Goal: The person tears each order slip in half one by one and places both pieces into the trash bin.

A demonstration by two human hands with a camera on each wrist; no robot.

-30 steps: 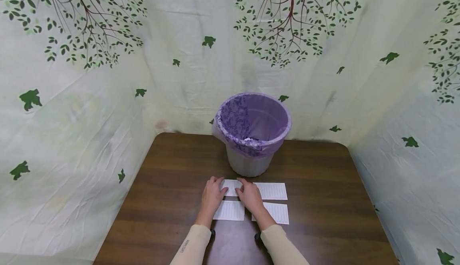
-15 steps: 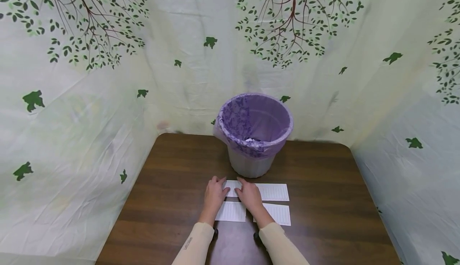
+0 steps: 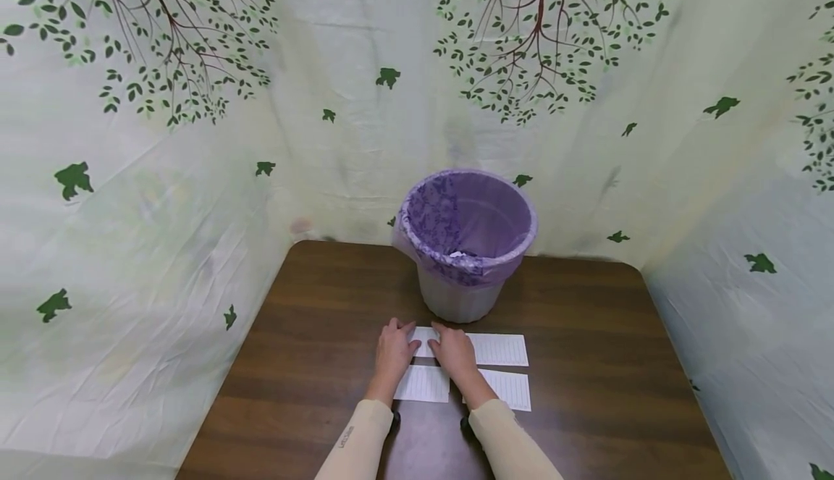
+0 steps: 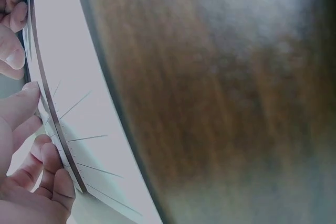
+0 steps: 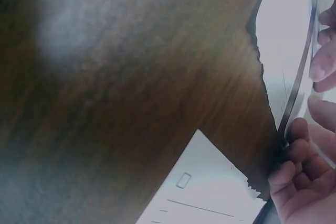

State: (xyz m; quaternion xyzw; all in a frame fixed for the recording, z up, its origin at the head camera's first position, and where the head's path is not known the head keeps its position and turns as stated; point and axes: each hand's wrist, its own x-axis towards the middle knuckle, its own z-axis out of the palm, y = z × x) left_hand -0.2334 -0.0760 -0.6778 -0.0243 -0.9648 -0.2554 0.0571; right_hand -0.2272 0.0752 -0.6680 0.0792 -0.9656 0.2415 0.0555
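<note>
The left hand [image 3: 394,347] has its thumb and bent fingers at the left part of the upper left slip [image 3: 425,335], and the right hand [image 3: 455,351] is over the right part of the same slip, so the two hands face each other across it. Whether either grip is pinching the paper or merely resting on it, I cannot tell (the wrist views catch the fingers only at the margin). In both hands the outer fingers are curled.

Just below, a narrow strip of bench [image 3: 313,321] separates that slip from the lower left slip [image 3: 423,384], which is ruled with thin lines. To the right are the upper right slip [image 3: 502,350] and the lower right slip [image 3: 511,391], also lined; in the right wrist view the facing ends of the two lower slips look jagged.

Pale sleeves [image 3: 361,433] reach in from the near side, with a dark band [image 3: 395,422] at each wrist. Beyond the slips stands a light bin [image 3: 456,302] with a purple liner [image 3: 491,212] folded over its rim and a little something white [image 3: 457,254] inside. Behind and around hangs a pale curtain [image 3: 339,176] printed with branches and green leaves.
</note>
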